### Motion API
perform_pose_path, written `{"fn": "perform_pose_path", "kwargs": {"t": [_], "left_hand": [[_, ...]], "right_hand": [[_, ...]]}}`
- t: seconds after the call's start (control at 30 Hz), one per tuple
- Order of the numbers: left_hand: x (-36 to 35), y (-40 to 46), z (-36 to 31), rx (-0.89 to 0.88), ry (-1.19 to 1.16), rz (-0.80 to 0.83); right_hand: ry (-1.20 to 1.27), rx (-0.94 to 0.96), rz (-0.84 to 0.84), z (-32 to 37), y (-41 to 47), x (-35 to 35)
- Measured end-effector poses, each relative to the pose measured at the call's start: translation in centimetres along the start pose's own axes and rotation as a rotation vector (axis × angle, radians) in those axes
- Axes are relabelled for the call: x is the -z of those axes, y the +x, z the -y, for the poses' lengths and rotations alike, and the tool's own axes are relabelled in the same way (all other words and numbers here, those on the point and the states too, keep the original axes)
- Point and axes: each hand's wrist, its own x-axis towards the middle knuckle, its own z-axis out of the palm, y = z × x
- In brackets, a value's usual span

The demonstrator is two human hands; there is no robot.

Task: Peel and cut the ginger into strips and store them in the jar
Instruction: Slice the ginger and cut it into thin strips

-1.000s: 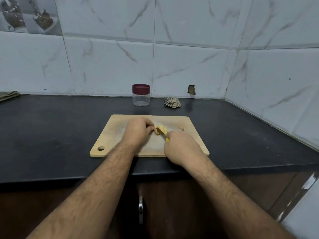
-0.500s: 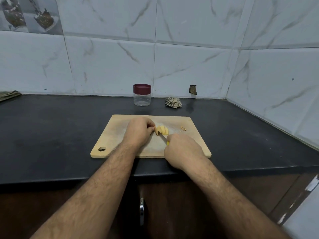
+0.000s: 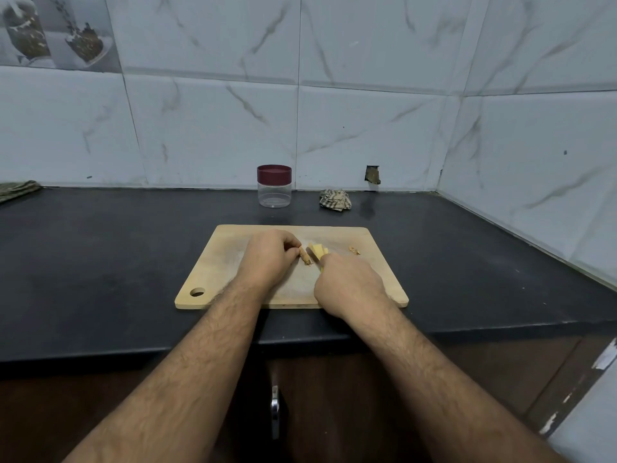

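A wooden cutting board [image 3: 233, 262] lies on the black counter in front of me. My left hand [image 3: 268, 259] pinches a thin brown piece of ginger [image 3: 304, 256] at its fingertips. Just right of it lie pale yellow peeled ginger slices [image 3: 318, 249]. My right hand [image 3: 349, 282] is closed around a knife with a yellow handle [image 3: 322, 269]; the blade is mostly hidden near the slices. A small scrap of ginger peel [image 3: 354, 251] rests further right on the board. A clear jar with a dark red lid [image 3: 274, 186] stands closed behind the board.
A crumpled striped cloth [image 3: 335, 199] lies near the back wall, right of the jar. Another cloth [image 3: 16, 190] sits at the far left edge. Tiled walls close the back and right sides. A cabinet handle [image 3: 274, 412] is below the counter edge.
My left hand has pulled a thin brown ginger piece leftward, away from the yellow slices. My right hand with the knife has shifted slightly toward me and right.
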Motion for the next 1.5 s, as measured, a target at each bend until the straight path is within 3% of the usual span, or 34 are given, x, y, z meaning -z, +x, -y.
{"fn": "perform_pose_path", "kwargs": {"t": [0.6,1.5], "left_hand": [[0.0,0.1,-0.1,0.036,0.038,-0.011],[-0.1,0.1,-0.3,-0.005,0.09,-0.018]], "right_hand": [[0.067,0.082,-0.119,-0.8,0.7,-1.0],[0.035,0.084,-0.101,-0.9,0.6,-1.4]]}}
